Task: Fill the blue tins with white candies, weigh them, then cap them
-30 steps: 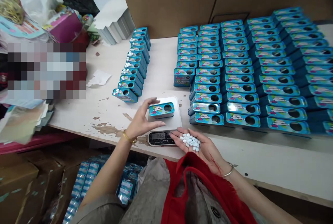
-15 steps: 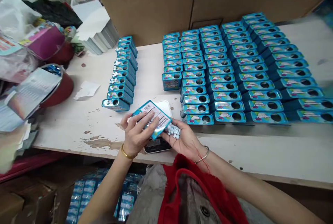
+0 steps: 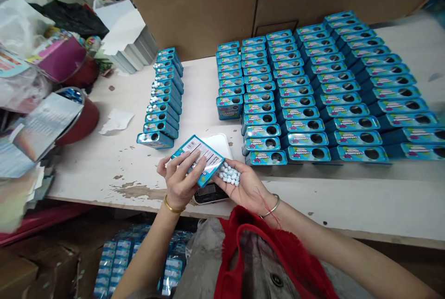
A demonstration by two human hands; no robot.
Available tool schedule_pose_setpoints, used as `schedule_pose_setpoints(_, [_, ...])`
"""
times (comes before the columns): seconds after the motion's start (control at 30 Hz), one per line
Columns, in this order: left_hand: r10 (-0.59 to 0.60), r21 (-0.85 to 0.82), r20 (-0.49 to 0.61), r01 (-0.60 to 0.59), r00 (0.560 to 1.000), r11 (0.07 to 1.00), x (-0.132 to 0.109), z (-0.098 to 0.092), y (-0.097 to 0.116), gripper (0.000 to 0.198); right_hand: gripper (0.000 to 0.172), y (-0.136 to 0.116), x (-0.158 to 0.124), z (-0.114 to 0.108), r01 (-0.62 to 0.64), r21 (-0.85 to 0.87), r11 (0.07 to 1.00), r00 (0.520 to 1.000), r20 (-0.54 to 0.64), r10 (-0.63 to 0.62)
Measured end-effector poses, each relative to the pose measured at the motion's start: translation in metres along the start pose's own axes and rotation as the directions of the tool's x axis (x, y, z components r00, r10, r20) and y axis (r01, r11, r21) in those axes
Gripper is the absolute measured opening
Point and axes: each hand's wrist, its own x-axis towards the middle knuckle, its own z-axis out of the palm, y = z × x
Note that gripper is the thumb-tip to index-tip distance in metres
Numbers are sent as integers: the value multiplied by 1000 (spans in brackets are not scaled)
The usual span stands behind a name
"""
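Observation:
My left hand [image 3: 184, 176] is closed on a flat blue candy tin [image 3: 208, 157], its fingers across the printed back. The tin tilts, with its lower right end over my right hand [image 3: 248, 183]. That palm is cupped and full of small pale blue-white candies [image 3: 230, 174]. Beneath both hands is a kitchen scale [image 3: 220, 143] with a white top and a dark display, partly covered by the tin and my hands. Just left stands a row of blue tins [image 3: 162, 127], with white candies showing at several of their openings.
On the right, several rows of upright blue tins [image 3: 306, 139] with round holes stand on the white table [image 3: 313, 197]. Large cardboard boxes [image 3: 208, 16] stand behind. At left are a red bucket [image 3: 83, 123], a paper scrap [image 3: 116, 121] and stacked white card [image 3: 127, 39]. Wrapped blue packs [image 3: 114, 262] lie below.
The tin in my left hand has shifted slightly left, and more of the candies in my right palm shows. My right hand stays almost in place.

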Motion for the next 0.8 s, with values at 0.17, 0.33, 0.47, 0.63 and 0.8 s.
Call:
schedule_pose_setpoints(0.17, [-249,-270,109,270,962,924,0,5,-1,35,19,-3,-2,-5,49,-21,999,999,14,-49])
schedule_pose_setpoints(0.33, [-487,-547,321,579,812,604,-4,26,-4,41,21,-9,-12,-20,33,-91,995,998,-53,-38])
schedule_pose_setpoints(0.47, [-536,-627,432,668,726,399,-7,44,-8,42,26,-11,-21,-35,4,-131,991,995,-103,-18])
schedule_pose_setpoints(0.63, [-466,-594,391,604,794,531,-4,36,-14,58,30,-12,-28,-48,-15,-110,994,996,-91,5])
schedule_pose_setpoints(0.8, [-426,-347,60,419,903,839,-2,-2,15,47,27,-13,-34,-55,-65,-81,995,993,-108,57])
